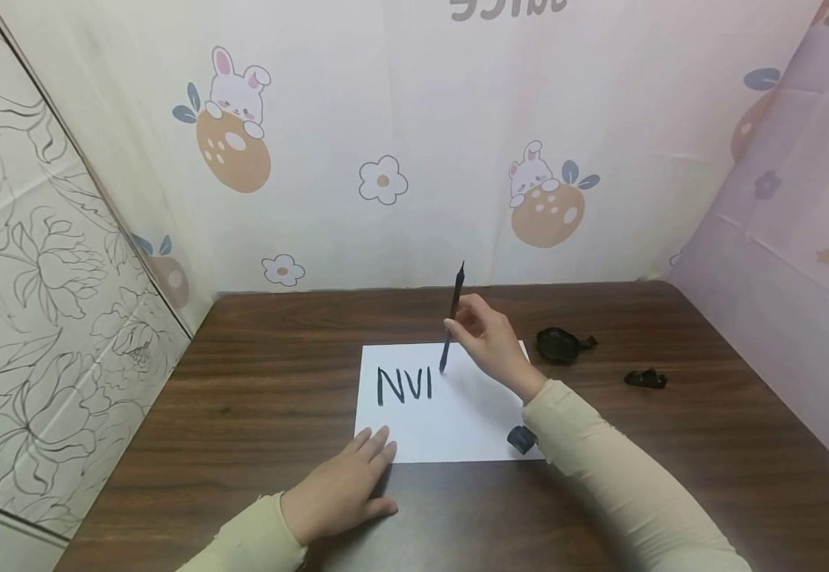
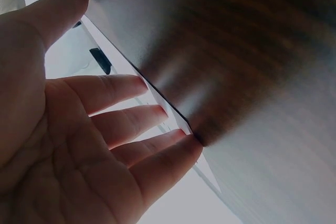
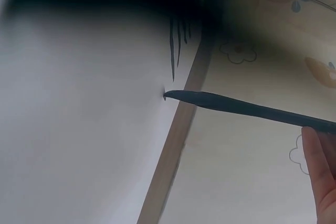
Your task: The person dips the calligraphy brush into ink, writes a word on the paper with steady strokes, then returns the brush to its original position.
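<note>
My right hand [image 1: 489,343] grips a slim black writing brush [image 1: 455,300] partway along its handle, tip down. The brush tip meets a white sheet of paper [image 1: 450,437], just right of the black painted letters "NVI" [image 1: 405,385]. In the right wrist view, the brush [image 3: 247,107] slants in from the right, its pointed tip at the paper, with fingertips [image 3: 315,156] against its handle. My left hand [image 1: 343,488] lies with fingers spread, fingertips over the sheet's lower left corner and thumb on the table; the left wrist view shows its palm [image 2: 68,171] holding nothing.
A small black block [image 1: 521,439] sits at the paper's lower right, beside my right sleeve. Right of the sheet is a black dish [image 1: 559,345] with a short handle, and farther right a small jagged black piece [image 1: 645,379]. A printed curtain [image 1: 443,238] hangs behind the wooden table [image 1: 257,381].
</note>
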A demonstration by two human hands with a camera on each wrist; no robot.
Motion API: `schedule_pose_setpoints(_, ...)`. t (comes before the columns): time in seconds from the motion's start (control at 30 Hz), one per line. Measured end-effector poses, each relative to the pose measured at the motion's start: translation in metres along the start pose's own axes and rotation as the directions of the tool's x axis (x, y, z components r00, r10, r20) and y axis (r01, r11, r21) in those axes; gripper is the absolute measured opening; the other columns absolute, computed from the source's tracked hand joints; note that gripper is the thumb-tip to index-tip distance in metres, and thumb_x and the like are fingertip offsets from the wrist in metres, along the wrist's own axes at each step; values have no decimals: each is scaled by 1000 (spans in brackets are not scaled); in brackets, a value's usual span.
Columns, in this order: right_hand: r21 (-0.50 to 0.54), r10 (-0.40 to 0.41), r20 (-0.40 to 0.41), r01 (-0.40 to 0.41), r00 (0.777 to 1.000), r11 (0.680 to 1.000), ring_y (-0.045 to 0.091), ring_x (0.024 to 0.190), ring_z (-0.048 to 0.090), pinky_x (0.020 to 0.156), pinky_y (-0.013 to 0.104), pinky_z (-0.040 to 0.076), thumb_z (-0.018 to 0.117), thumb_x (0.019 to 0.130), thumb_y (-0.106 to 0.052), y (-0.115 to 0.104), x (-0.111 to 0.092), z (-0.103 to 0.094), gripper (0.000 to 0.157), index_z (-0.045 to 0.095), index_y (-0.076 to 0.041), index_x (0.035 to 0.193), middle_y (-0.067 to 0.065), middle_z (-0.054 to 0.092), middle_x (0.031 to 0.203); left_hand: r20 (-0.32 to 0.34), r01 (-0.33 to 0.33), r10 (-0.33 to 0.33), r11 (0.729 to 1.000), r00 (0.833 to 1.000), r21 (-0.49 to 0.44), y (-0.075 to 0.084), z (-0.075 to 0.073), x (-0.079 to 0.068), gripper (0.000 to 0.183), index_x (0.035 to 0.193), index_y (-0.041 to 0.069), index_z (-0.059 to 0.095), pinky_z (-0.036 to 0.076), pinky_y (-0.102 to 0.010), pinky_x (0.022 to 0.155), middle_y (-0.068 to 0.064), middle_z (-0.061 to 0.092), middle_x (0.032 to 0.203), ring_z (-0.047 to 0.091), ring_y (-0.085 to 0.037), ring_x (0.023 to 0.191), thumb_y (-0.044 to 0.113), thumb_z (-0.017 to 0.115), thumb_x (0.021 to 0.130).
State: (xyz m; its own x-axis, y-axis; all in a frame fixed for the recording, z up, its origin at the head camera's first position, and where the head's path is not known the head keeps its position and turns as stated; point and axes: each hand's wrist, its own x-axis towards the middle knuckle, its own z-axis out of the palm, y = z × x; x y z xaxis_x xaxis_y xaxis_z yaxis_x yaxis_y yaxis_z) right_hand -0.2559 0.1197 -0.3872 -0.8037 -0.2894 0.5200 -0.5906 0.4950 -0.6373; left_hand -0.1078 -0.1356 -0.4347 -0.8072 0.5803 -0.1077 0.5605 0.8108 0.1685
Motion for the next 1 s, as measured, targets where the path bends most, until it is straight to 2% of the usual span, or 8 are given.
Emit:
schedule_pose_setpoints(0.4, 4, 51, 74, -51, 996, 999, 15, 81, 64, 74, 31, 56, 65, 95, -20, -3, -8, -1, 21, 56, -15, 114, 1, 63, 90, 2, 3, -3, 1000, 1000, 2, 0, 1, 0, 75, 143, 5, 48, 42, -50, 110, -17, 41, 154, 41, -39, 140, 52, 65, 88)
schedule_pose_setpoints(0.73, 23, 19, 94, -22, 995, 999, 11, 75, 67, 70, 27, 57, 67, 93, -17, -5, -13, -4, 22, 56, -14, 112, 2, 65, 88, 9, -1, 1, 1000, 1000, -2, 1, 0, 0, 75, 143, 4, 48, 41, -50, 111, -17, 41, 154, 41, -39, 140, 52, 65, 88)
schedule_pose_setpoints(1.0, 37, -2, 97, -2, 995, 999, 11, 77, 68, 73, 26, 58, 68, 92, -15, -7, -15, -7, 24, 56, -13, 113, 1, 64, 87, 1, -2, 2, 1000, 1000, -4, 1, -2, -2, 74, 143, 4, 48, 42, -50, 110, -18, 41, 154, 41, -40, 140, 50, 66, 88)
